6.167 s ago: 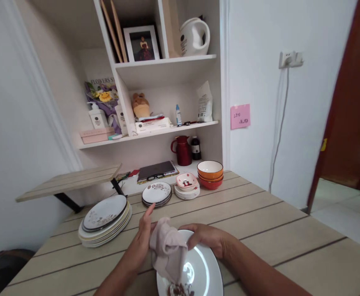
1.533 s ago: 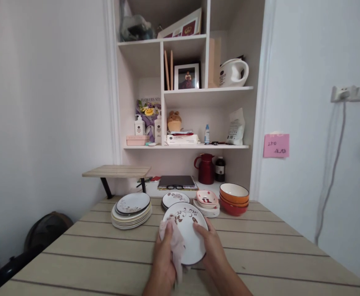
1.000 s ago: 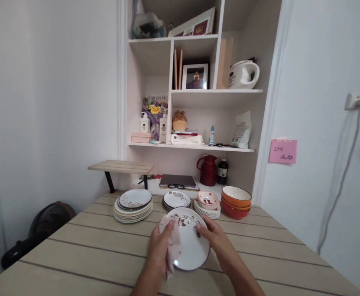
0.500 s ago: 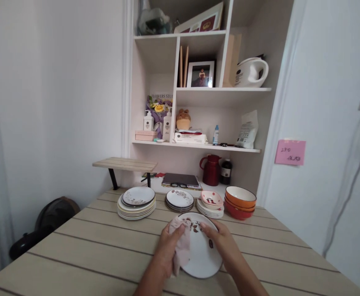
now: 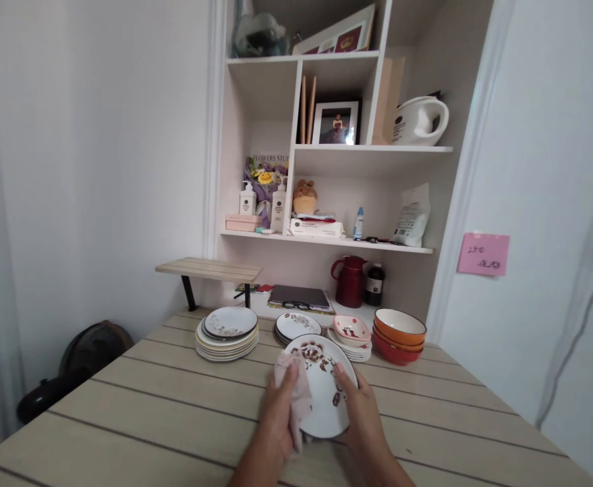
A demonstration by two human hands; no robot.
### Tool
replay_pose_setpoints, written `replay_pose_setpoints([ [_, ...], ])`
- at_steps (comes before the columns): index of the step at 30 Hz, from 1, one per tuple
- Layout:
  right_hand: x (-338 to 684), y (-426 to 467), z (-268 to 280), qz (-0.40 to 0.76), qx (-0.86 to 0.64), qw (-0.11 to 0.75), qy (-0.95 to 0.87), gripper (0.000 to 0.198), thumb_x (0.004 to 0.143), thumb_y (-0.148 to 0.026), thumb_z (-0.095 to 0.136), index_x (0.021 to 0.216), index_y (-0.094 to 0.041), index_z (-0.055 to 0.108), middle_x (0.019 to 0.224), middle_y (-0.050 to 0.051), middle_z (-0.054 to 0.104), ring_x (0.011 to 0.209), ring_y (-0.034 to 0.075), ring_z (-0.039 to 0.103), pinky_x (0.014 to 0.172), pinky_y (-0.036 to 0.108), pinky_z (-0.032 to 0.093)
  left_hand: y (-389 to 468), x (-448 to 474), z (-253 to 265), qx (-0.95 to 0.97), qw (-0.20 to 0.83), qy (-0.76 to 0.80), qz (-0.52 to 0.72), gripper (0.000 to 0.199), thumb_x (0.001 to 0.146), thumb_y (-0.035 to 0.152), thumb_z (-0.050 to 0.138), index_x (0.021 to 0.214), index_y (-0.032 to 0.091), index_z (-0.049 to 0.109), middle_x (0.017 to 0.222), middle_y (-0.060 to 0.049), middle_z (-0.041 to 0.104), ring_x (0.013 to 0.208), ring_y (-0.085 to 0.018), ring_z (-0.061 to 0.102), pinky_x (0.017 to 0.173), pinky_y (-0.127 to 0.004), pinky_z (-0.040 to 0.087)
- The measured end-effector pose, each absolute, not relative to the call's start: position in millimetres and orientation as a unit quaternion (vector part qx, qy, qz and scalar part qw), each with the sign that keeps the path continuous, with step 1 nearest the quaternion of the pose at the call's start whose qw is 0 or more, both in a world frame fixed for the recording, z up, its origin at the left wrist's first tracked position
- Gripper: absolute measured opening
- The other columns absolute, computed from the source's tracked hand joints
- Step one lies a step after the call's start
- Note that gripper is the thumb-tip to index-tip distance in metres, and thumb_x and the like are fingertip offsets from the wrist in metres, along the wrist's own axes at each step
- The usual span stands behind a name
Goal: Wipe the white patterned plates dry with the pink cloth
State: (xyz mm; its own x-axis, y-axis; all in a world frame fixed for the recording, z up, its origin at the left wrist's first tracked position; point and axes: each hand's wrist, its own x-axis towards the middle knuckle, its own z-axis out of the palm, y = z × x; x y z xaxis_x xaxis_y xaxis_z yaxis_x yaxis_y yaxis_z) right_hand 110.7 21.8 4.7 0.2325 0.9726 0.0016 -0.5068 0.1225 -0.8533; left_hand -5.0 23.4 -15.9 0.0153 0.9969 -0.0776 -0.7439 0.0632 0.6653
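Note:
A white plate [image 5: 321,399] with a dark rim and brown flower print is held tilted above the table, its face toward me. My right hand [image 5: 361,402] grips its right edge, thumb on the face and fingers behind. At the left edge, my left hand [image 5: 282,400] is closed on a pale pink cloth [image 5: 300,392], which wraps over the rim; the thumb presses the cloth against the plate. The fingers behind the plate are hidden. Just beyond stands a short stack of similar dark-rimmed plates [image 5: 296,326].
Plates are stacked [image 5: 228,331] at the left. To the right are small white dishes with a pink patterned bowl [image 5: 352,329] on top, and stacked orange and red bowls [image 5: 399,335]. Behind are a laptop [image 5: 299,296], a red jug [image 5: 350,281] and a raised wooden shelf [image 5: 210,269].
The plate has been turned and raised slightly, so its main flower print now shows near the top. Both hands moved with it; the cloth stays at its left edge.

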Motion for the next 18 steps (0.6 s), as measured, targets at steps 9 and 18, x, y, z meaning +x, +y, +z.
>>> replay_pose_setpoints([
  [9, 102, 20, 3, 0.598, -0.318, 0.692, -0.250, 0.062, 0.064, -0.040, 0.075, 0.119, -0.020, 0.056, 0.094, 0.006, 0.074, 0.076, 0.023, 0.069, 0.068, 0.035, 0.055, 17, -2, -11, 0.214, 0.703, 0.245, 0.632, 0.060, 0.069, 0.042, 0.075, 0.120, 0.014, 0.058, 0.105, -0.016, 0.070, 0.096, -0.030, 0.066, 0.081, -0.039, 0.054],
  [18, 143, 10, 37, 0.611, -0.342, 0.563, -0.440, 0.053, 0.069, -0.039, 0.072, 0.116, -0.020, 0.059, 0.102, 0.008, 0.072, 0.083, 0.023, 0.067, 0.066, 0.030, 0.050, 12, -10, 1, 0.285, 0.662, 0.255, 0.644, 0.059, 0.066, 0.041, 0.077, 0.116, 0.013, 0.061, 0.101, -0.015, 0.071, 0.094, -0.030, 0.067, 0.084, -0.040, 0.052],
])
